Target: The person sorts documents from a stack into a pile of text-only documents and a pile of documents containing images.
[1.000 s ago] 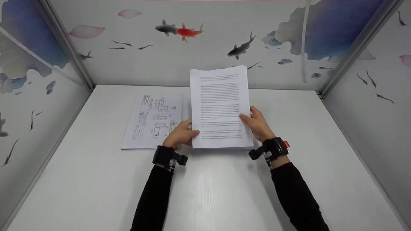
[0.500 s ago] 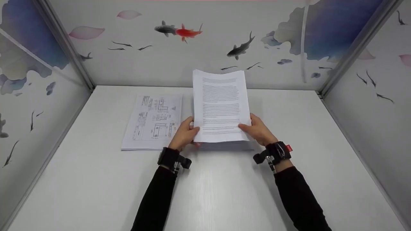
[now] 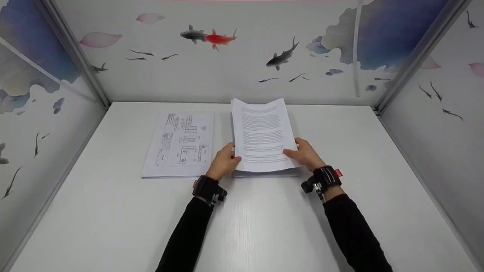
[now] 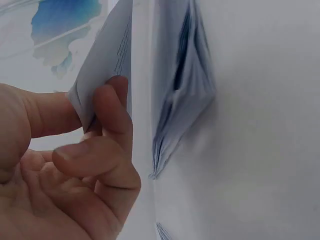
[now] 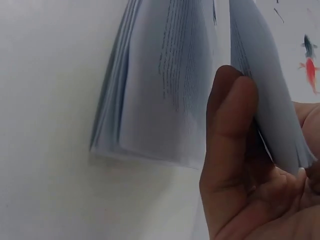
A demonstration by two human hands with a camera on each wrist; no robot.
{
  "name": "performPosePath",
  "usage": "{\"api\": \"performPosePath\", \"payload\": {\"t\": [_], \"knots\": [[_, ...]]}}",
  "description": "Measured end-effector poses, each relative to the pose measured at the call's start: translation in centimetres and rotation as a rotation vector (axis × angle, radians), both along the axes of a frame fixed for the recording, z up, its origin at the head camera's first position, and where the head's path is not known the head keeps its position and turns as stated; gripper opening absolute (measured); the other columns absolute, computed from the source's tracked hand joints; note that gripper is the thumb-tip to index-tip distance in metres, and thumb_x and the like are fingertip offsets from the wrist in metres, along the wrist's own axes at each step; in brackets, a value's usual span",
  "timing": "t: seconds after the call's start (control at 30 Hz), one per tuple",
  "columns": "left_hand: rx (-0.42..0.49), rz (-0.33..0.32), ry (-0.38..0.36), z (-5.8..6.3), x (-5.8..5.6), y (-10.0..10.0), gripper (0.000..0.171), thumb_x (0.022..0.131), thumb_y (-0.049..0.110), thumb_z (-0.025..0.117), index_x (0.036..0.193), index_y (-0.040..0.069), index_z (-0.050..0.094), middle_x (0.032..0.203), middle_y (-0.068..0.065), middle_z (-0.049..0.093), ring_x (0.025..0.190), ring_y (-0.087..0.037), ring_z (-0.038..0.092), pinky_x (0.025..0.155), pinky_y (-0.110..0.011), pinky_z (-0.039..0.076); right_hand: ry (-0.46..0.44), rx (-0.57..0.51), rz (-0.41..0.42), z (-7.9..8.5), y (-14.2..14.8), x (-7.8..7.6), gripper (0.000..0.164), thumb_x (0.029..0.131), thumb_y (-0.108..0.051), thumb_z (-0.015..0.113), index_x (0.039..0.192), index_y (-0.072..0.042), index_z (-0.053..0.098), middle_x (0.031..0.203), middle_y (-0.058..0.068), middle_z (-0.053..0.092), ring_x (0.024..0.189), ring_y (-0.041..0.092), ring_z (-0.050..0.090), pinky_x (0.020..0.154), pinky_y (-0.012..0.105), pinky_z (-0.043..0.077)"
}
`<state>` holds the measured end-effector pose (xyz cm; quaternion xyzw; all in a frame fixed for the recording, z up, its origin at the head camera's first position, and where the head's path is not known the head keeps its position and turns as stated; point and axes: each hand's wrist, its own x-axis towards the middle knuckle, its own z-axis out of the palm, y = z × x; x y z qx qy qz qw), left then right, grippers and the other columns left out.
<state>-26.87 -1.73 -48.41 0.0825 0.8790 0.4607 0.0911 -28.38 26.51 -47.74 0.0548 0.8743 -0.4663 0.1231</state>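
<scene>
My left hand [image 3: 223,163] and right hand [image 3: 307,155] pinch a sheaf of text-printed paper [image 3: 262,132] by its two sides, thumbs on top and fingers behind. The sheaf sags in the middle and tilts toward me. Under it shows the front edge of a lower paper stack [image 3: 266,174] on the table. In the left wrist view the sheaf's corner [image 4: 105,55] sits between thumb and fingers, apart from the lower stack's fanned pages [image 4: 187,95]. The right wrist view has the sheaf [image 5: 270,95] in the grip, with printed pages of the lower stack [image 5: 160,100] beyond.
Left of the sheaf lies a flat stack of technical drawings [image 3: 177,139] on the white table [image 3: 242,226]. Upright panels with painted fish and lotus surround the table, including a back panel [image 3: 234,75] behind the papers.
The sheaf has come down and leaned back, its top edge now lower in the head view. My left hand has shifted right, uncovering more of the drawings; my right hand has moved slightly down and right.
</scene>
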Motion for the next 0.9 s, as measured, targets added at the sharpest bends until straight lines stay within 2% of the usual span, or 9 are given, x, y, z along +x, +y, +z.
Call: {"api": "performPosePath", "payload": {"t": [0.13,0.27,0.37,0.5,0.63,0.73,0.9], "knots": [[-0.088,-0.008,0.014,-0.3,0.3,0.4,0.046,0.096,0.005,0.053,0.140,-0.001,0.044,0.127,-0.020,0.062,0.106,-0.026,0.060,0.093,-0.040,0.049,0.011,0.064,0.025,-0.4,-0.1,0.2,0.052,0.095,-0.024,0.063,0.137,0.000,0.045,0.129,0.019,0.056,0.109,0.029,0.056,0.092,0.037,0.044],[-0.128,-0.006,0.052,-0.3,0.6,0.6,0.042,0.093,0.001,0.051,0.135,-0.002,0.051,0.128,-0.019,0.062,0.107,-0.027,0.061,0.096,-0.043,0.048,0.042,0.124,0.033,-0.8,0.1,0.5,0.052,0.093,-0.026,0.066,0.133,0.000,0.048,0.121,0.020,0.060,0.100,0.027,0.058,0.084,0.034,0.045],[-0.152,0.006,0.055,-0.3,0.8,0.7,0.040,0.092,0.000,0.053,0.132,-0.001,0.055,0.125,-0.019,0.065,0.103,-0.027,0.062,0.095,-0.043,0.049,0.065,0.172,0.040,-1.0,0.3,0.6,0.057,0.093,-0.028,0.067,0.138,0.000,0.046,0.119,0.023,0.063,0.098,0.028,0.062,0.082,0.035,0.048],[-0.205,0.022,0.037,-0.2,0.9,0.7,0.032,0.092,0.000,0.053,0.122,-0.003,0.059,0.115,-0.019,0.067,0.095,-0.025,0.061,0.090,-0.043,0.051,0.082,0.237,0.073,-1.3,0.4,1.0,0.062,0.093,-0.028,0.065,0.142,0.001,0.043,0.125,0.027,0.062,0.108,0.034,0.063,0.090,0.044,0.049],[-0.273,0.024,0.040,-0.1,1.1,0.6,0.022,0.091,0.000,0.052,0.110,-0.004,0.062,0.103,-0.018,0.067,0.085,-0.024,0.056,0.082,-0.042,0.051,0.090,0.257,0.104,-1.5,0.4,1.1,0.057,0.093,-0.027,0.064,0.140,0.000,0.048,0.128,0.024,0.061,0.112,0.035,0.060,0.097,0.049,0.046],[-0.355,0.009,0.066,0.0,1.3,0.6,0.016,0.092,0.002,0.054,0.103,-0.004,0.063,0.098,-0.019,0.064,0.084,-0.026,0.055,0.079,-0.044,0.051,0.114,0.257,0.115,-1.4,0.3,1.2,0.047,0.093,-0.024,0.064,0.133,-0.001,0.056,0.121,0.020,0.065,0.105,0.031,0.061,0.093,0.046,0.047],[-0.465,-0.018,0.113,0.1,1.6,0.7,0.015,0.093,0.006,0.057,0.099,-0.005,0.065,0.099,-0.021,0.060,0.093,-0.034,0.056,0.080,-0.048,0.050,0.175,0.297,0.120,-1.4,0.3,1.1,0.035,0.091,-0.020,0.066,0.118,0.001,0.065,0.104,0.017,0.069,0.088,0.025,0.059,0.076,0.035,0.047]]}}
